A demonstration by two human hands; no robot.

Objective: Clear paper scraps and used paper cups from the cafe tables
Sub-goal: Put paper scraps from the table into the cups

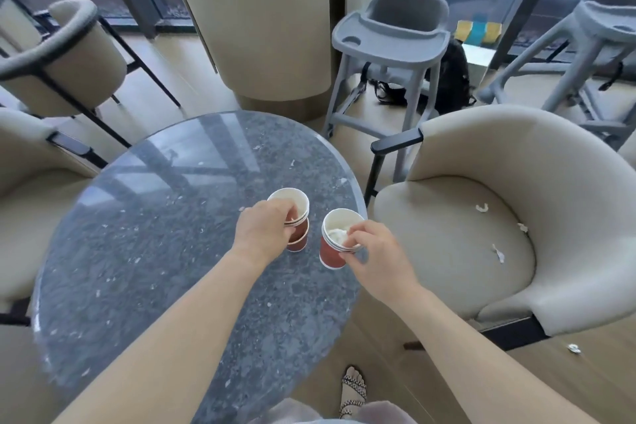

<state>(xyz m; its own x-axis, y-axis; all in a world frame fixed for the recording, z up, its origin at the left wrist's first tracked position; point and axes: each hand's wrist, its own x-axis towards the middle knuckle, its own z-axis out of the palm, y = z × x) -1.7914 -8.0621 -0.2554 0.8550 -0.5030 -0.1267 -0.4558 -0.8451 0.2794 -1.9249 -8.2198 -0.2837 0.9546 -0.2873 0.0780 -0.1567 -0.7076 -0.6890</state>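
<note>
Gathering cups, it seems: on the round grey stone table (155, 251) the left hand (263, 229) grips a red paper cup stack (298, 238), and the right hand (373, 258) pinches the rim of a second, paper-stuffed red stack (329, 254). The next move likely calls for nesting them squarely.

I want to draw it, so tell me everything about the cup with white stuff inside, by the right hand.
It is really a few paper cups nested together; several white rims show. Outside reddish brown, inside white. Crumpled white paper sits in the top one. The stack stands on the grey speckled table, near its right edge, right of the other cups. The right hand pinches its near rim with the fingers.
</note>
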